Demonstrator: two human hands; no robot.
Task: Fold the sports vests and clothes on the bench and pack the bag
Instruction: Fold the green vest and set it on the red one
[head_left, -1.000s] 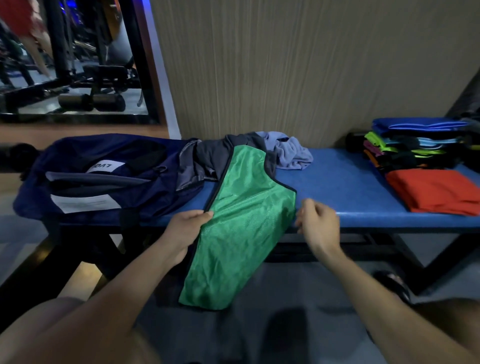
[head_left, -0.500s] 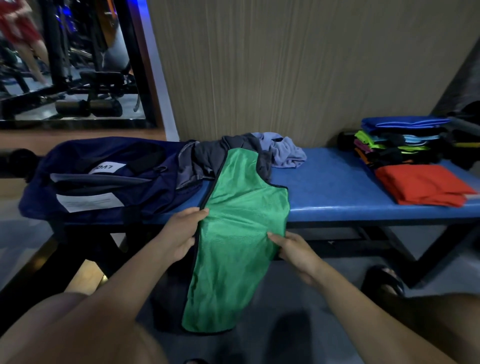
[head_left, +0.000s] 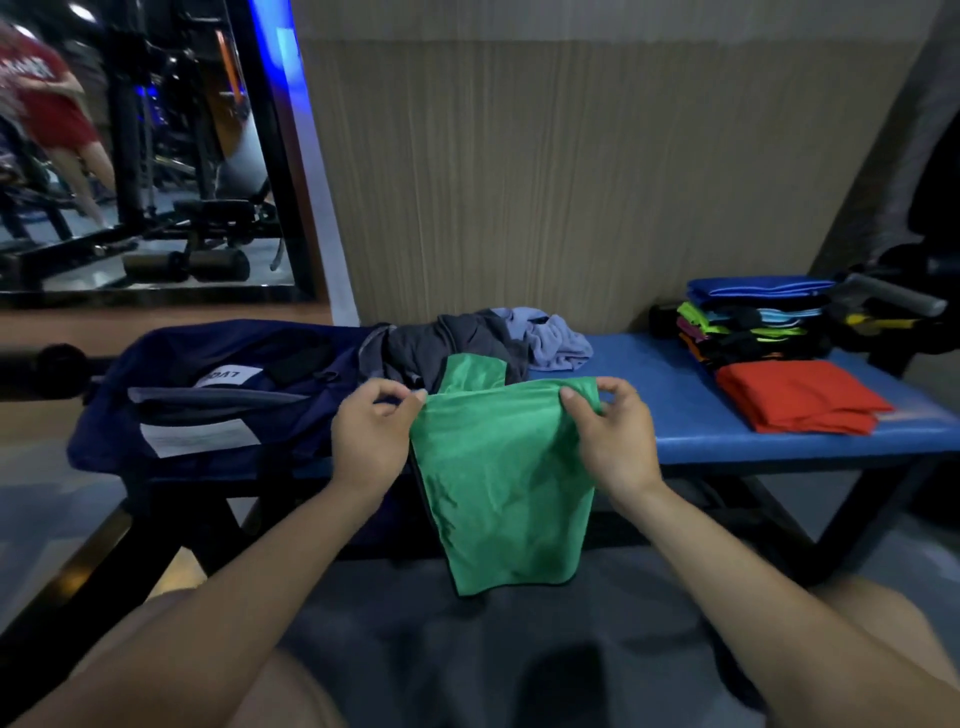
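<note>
Both hands now raised: left hand and right hand each pinch green vest top corners, grip spreading it flat for folding over tabletop.

bench: bare blue strip open between crumpled clothes and folded stack | left of the strip: navy bag covers the bench end | right end: orange shirt lies flat before the stack | front edge: green vest hangs over, held by both hands | behind: wall closes the back
</note>
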